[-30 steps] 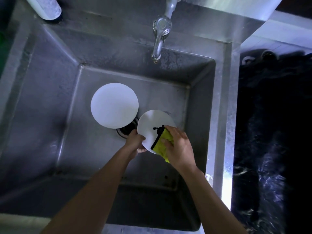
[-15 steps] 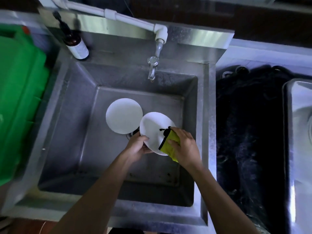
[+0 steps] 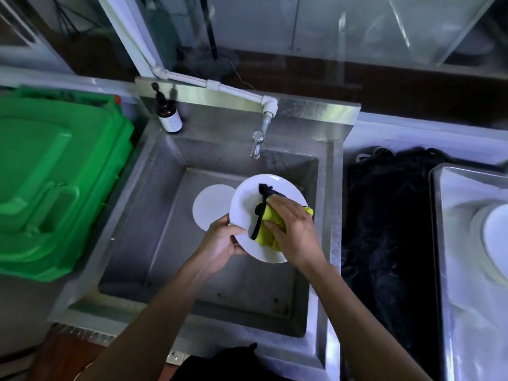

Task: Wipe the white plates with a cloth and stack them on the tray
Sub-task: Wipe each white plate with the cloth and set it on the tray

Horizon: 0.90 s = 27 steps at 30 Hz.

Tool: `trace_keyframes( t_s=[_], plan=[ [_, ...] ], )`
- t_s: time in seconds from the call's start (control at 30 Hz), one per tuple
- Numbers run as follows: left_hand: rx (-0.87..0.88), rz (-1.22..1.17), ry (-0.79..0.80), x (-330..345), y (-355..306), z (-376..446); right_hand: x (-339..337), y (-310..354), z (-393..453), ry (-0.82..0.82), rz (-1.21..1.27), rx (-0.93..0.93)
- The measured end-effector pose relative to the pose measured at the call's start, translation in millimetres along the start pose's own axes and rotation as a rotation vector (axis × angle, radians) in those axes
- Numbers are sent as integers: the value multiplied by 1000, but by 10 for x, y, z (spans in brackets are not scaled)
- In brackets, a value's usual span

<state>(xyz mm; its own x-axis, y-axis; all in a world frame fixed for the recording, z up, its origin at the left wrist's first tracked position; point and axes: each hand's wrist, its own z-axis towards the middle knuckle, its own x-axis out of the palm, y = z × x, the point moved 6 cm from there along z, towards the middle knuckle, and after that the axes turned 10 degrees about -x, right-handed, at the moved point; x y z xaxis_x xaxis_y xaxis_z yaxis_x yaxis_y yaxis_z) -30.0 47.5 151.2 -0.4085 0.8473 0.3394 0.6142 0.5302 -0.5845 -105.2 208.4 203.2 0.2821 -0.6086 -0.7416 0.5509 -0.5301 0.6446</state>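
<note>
- Steel sink point(image 3: 154, 215) holds one white plate point(image 3: 210, 207); tray point(image 3: 450, 243) carries stacked plates point(image 3: 494, 243).
- Left hand point(image 3: 220, 244) grips raised plate point(image 3: 247, 202); right hand point(image 3: 294, 229) presses yellow cloth point(image 3: 268, 229) flat-fingered.

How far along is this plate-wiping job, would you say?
Done: some white plates already sit stacked in the metal tray at the right. In hand: the left hand grips a plate over the sink while the right hand presses a yellow cloth on it. Left: one more plate lies in the sink.
</note>
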Motion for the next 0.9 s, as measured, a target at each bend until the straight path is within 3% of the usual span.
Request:
trace_keyframes(
  t_s=[0.5, 0.9],
  plan=[
    [70, -8, 185, 34, -277, -361, -1, 410, 6, 70, -271, -149],
    [-45, 188, 351, -378, -631, -536, 208, 1061, 436, 155, -465, -528]
  ],
)
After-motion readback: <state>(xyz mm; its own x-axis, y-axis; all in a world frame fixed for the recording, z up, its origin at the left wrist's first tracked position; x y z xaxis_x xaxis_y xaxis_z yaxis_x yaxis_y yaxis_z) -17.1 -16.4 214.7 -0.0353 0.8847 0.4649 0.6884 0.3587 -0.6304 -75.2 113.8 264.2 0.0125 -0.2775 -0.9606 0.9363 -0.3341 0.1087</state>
